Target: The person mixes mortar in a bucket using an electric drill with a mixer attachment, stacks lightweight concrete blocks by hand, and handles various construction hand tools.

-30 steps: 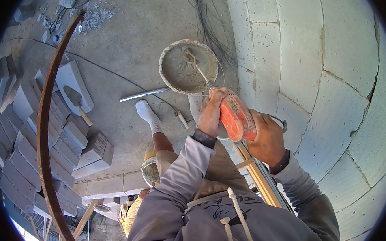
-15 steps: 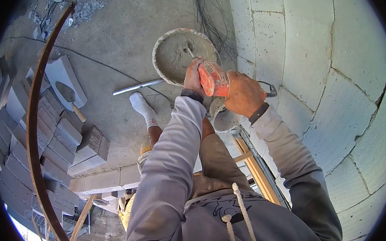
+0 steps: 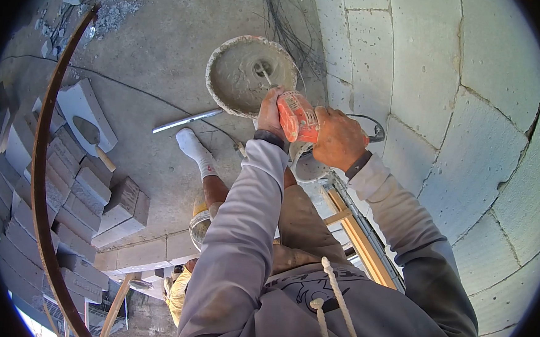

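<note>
Between my two hands is a red power drill (image 3: 298,116) with a mixing rod (image 3: 264,72) running down into grey wet mortar (image 3: 235,74). The mortar fills a round bucket (image 3: 210,72) with a crusted rim, and a hollow swirls around the rod. My left hand (image 3: 269,114) is closed around the drill's front end. My right hand (image 3: 339,135) wraps the rear part, where the handle is mostly hidden by the fingers. A second, smaller bucket (image 3: 312,168) stands just below the drill, partly covered by my arms.
A light block wall (image 3: 423,85) rises on the right. Grey blocks (image 3: 76,200) are stacked at left, a trowel (image 3: 90,134) lying on one. A metal bar (image 3: 186,121) and a cable (image 3: 133,88) lie on the floor. Another person's socked foot (image 3: 192,146) is nearby. A rusty curved bar (image 3: 42,154) crosses the left.
The view has shifted slightly, so the bucket appears a little further left and up. The hollow in the mortar around the rod looks rounder and deeper. Both hands keep their grip.
</note>
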Demonstrator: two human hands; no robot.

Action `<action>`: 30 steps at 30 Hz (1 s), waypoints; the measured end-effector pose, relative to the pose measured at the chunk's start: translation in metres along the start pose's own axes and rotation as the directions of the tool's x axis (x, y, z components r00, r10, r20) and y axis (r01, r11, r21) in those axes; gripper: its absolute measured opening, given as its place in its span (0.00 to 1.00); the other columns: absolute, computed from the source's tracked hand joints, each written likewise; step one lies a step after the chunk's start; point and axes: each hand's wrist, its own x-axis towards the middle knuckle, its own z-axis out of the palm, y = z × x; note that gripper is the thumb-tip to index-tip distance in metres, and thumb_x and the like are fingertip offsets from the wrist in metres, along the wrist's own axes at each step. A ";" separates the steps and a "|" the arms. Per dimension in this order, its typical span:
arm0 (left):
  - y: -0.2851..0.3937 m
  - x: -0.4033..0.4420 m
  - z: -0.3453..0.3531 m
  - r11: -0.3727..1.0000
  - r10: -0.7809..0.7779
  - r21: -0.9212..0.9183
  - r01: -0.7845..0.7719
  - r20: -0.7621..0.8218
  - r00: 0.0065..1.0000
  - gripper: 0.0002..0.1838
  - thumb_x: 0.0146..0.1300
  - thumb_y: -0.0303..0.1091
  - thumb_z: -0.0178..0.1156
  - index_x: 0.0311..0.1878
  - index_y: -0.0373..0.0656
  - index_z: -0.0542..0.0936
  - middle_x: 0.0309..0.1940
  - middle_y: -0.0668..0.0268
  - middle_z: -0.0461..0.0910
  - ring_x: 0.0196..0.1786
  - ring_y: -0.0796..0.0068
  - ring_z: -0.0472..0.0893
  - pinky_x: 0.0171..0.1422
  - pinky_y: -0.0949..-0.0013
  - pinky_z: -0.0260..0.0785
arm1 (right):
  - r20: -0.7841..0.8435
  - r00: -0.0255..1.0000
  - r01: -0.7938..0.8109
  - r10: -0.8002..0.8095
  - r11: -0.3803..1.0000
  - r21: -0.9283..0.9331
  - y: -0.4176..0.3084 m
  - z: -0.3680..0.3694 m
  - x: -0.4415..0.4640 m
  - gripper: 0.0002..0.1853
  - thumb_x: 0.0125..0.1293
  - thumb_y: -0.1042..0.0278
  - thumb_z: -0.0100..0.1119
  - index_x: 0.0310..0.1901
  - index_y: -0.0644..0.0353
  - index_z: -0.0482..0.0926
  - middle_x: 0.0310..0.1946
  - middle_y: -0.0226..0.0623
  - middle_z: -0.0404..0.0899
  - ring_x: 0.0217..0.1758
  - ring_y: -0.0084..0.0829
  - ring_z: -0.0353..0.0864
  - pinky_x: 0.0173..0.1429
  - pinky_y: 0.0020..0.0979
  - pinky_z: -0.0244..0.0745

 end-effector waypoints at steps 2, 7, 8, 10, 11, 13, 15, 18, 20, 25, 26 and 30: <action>-0.003 0.002 -0.004 1.000 -0.004 -0.003 0.004 0.007 1.000 0.12 0.60 0.41 0.54 0.37 0.42 0.74 0.31 0.61 0.78 0.33 0.64 0.78 0.41 0.59 0.74 | -0.020 1.000 0.014 -0.014 1.000 0.008 0.002 0.005 -0.003 0.20 0.40 0.75 0.56 0.41 0.66 0.71 0.35 0.50 0.77 0.41 0.50 0.77 0.42 0.44 0.74; -0.016 0.013 -0.026 0.996 0.073 0.039 -0.074 0.023 0.997 0.15 0.60 0.42 0.55 0.40 0.40 0.74 0.32 0.59 0.78 0.32 0.61 0.79 0.40 0.57 0.75 | 0.031 0.999 -0.028 0.028 0.999 0.017 0.004 0.011 -0.014 0.21 0.41 0.74 0.57 0.42 0.66 0.70 0.36 0.50 0.77 0.42 0.49 0.77 0.43 0.44 0.74; -0.016 0.011 -0.027 0.997 0.063 0.043 -0.063 0.007 0.998 0.14 0.60 0.42 0.55 0.40 0.40 0.74 0.32 0.59 0.78 0.33 0.61 0.79 0.40 0.57 0.75 | 0.030 0.999 -0.031 0.030 0.999 0.027 0.005 0.015 -0.016 0.21 0.41 0.74 0.57 0.43 0.66 0.70 0.36 0.50 0.77 0.43 0.49 0.77 0.42 0.44 0.74; -0.015 -0.003 -0.018 0.998 0.041 0.051 -0.040 -0.025 0.999 0.14 0.59 0.42 0.55 0.40 0.40 0.74 0.32 0.59 0.78 0.33 0.61 0.79 0.40 0.58 0.75 | 0.024 0.999 -0.027 0.026 0.999 0.042 0.005 0.022 -0.021 0.22 0.41 0.73 0.57 0.44 0.66 0.70 0.36 0.50 0.77 0.43 0.49 0.77 0.43 0.44 0.74; -0.016 -0.003 -0.023 0.998 0.031 0.051 -0.030 -0.021 0.999 0.14 0.59 0.42 0.55 0.40 0.40 0.74 0.32 0.59 0.78 0.33 0.61 0.79 0.40 0.58 0.75 | 0.023 0.999 -0.026 0.025 0.998 0.051 0.005 0.026 -0.024 0.23 0.41 0.73 0.57 0.44 0.66 0.70 0.36 0.50 0.76 0.44 0.48 0.77 0.43 0.44 0.74; -0.018 -0.006 -0.029 0.999 0.010 0.051 -0.010 -0.012 1.000 0.14 0.59 0.41 0.55 0.40 0.40 0.74 0.32 0.59 0.78 0.33 0.62 0.79 0.40 0.59 0.75 | -0.004 1.000 -0.015 0.015 0.998 0.068 0.003 0.034 -0.028 0.21 0.41 0.72 0.59 0.41 0.66 0.70 0.34 0.49 0.76 0.42 0.49 0.77 0.42 0.44 0.74; -0.020 -0.016 -0.028 0.999 0.033 0.024 -0.032 -0.030 0.999 0.13 0.60 0.41 0.54 0.39 0.41 0.74 0.31 0.60 0.77 0.32 0.65 0.78 0.39 0.61 0.74 | -0.033 0.999 0.004 -0.001 0.997 0.077 0.002 0.040 -0.032 0.20 0.40 0.72 0.59 0.39 0.66 0.70 0.33 0.49 0.75 0.41 0.49 0.76 0.42 0.44 0.74; -0.017 -0.021 -0.033 0.997 0.077 0.025 -0.076 -0.035 0.996 0.12 0.61 0.41 0.53 0.38 0.41 0.74 0.30 0.61 0.77 0.32 0.66 0.78 0.39 0.62 0.74 | -0.068 0.997 0.037 -0.031 0.995 0.089 -0.005 0.048 -0.038 0.20 0.41 0.71 0.59 0.40 0.66 0.69 0.33 0.50 0.75 0.40 0.49 0.76 0.43 0.43 0.73; -0.016 -0.021 -0.036 0.995 0.088 0.055 -0.087 -0.022 0.996 0.12 0.61 0.40 0.53 0.38 0.40 0.74 0.30 0.61 0.77 0.32 0.65 0.78 0.39 0.62 0.74 | -0.090 0.995 0.043 -0.034 0.995 0.091 -0.008 0.050 -0.039 0.20 0.41 0.71 0.58 0.40 0.67 0.69 0.33 0.50 0.75 0.40 0.49 0.75 0.44 0.43 0.73; -0.012 -0.024 -0.045 0.994 0.099 0.054 -0.097 -0.033 0.995 0.12 0.60 0.40 0.54 0.38 0.40 0.74 0.31 0.60 0.78 0.32 0.64 0.78 0.39 0.62 0.75 | -0.022 0.999 0.031 -0.029 0.995 0.099 -0.009 0.056 -0.035 0.25 0.41 0.72 0.58 0.45 0.68 0.69 0.37 0.50 0.75 0.43 0.49 0.76 0.44 0.44 0.73; -0.014 -0.026 -0.048 0.995 0.091 0.046 -0.089 -0.028 0.996 0.12 0.60 0.40 0.54 0.38 0.40 0.74 0.31 0.60 0.78 0.32 0.64 0.78 0.39 0.62 0.75 | -0.014 1.000 0.029 -0.027 0.995 0.099 -0.011 0.056 -0.037 0.25 0.41 0.72 0.58 0.45 0.68 0.69 0.37 0.50 0.75 0.43 0.49 0.76 0.43 0.44 0.73; -0.006 -0.026 -0.046 0.994 0.105 0.020 -0.105 -0.009 0.994 0.12 0.60 0.40 0.54 0.38 0.40 0.74 0.31 0.60 0.78 0.32 0.64 0.78 0.39 0.61 0.75 | -0.026 0.998 0.067 -0.065 0.995 0.074 -0.020 0.051 -0.035 0.23 0.41 0.72 0.58 0.43 0.68 0.69 0.35 0.50 0.75 0.41 0.49 0.75 0.44 0.43 0.73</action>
